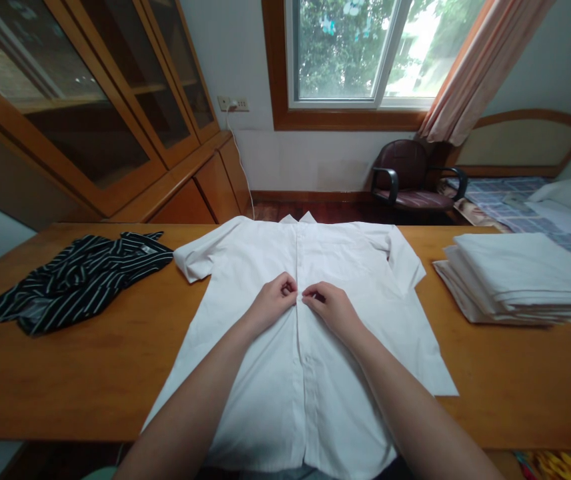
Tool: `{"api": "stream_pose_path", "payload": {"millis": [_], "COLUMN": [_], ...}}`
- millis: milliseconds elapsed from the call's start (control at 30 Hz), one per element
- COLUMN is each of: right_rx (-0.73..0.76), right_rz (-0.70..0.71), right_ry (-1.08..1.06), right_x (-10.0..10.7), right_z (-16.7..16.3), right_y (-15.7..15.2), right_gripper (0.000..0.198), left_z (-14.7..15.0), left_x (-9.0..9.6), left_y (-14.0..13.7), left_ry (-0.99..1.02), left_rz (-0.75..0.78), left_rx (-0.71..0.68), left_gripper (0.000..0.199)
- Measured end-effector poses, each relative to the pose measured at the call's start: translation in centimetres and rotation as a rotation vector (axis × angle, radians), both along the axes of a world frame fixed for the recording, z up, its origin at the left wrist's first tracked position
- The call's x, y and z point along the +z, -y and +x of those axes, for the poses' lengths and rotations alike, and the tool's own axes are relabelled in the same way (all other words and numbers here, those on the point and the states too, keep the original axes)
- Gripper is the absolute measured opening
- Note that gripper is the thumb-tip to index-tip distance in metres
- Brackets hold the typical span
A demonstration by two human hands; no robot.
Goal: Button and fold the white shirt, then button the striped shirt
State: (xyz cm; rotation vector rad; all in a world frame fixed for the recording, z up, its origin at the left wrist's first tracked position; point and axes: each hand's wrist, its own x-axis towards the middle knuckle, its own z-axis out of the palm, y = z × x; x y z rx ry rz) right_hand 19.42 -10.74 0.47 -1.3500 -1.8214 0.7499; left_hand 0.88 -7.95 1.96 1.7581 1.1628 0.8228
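A white short-sleeved shirt (pixel 260 373) lies spread face up, its collar at the far edge of the wooden table and its hem hanging toward me. Down its middle runs the button placket, closed in the upper part and parted near the hem. My left hand (pixel 276 297) pinches the left side of the placket at mid-chest. Just across from it, my right hand (pixel 329 305) pinches the shirt's right side, thumb and forefinger together. The fingertips almost meet; the button between them is too small to make out.
A black striped garment (pixel 90 277) lies crumpled at the table's left. Several folded white cloths (pixel 525 273) are stacked at the right. Beyond the wooden table (pixel 515 387) stand a glass-door cabinet (pixel 160 127), an armchair (pixel 410 177) and a bed (pixel 520 200).
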Motion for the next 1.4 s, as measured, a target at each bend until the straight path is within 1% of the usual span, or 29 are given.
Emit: {"api": "stream_pose_path", "payload": {"millis": [233,467,667,900,1100,1267,1400], "right_rx": [0.003,0.019,0.01,-0.033,-0.025,-0.045,-0.051], "right_rz": [0.01,-0.006,-0.04,-0.048,-0.046,-0.052,-0.051], "right_ry": [0.022,0.048,0.076,0.094,0.155,0.171,0.181], "right_x": [-0.2,0.6,0.4,0.2,0.2,0.0,-0.1], "right_z": [0.0,0.0,-0.1,-0.5,-0.8,-1.1,-1.2], "right_y": [-0.1,0.3,0.1,0.1,0.1,0.1,0.1], "right_gripper": [0.006,0.006,0.003,0.008,0.014,0.013,0.013], "left_z": [-0.1,-0.1,-0.1,0.0,-0.1,-0.1,-0.1], "left_x": [-0.1,-0.1,-0.1,-0.3,0.0,0.2,0.0], "left_y": [-0.1,0.0,0.1,0.2,0.2,0.2,0.2], "left_ry": [0.0,-0.012,-0.021,-0.044,-0.105,-0.128,-0.079], "left_rz": [-0.022,-0.021,0.012,0.051,0.097,0.075,0.042], "left_rx": [-0.015,-0.022,-0.023,-0.022,-0.053,-0.053,-0.036], "left_gripper": [0.006,0.006,0.006,0.006,0.003,0.003,0.005]}}
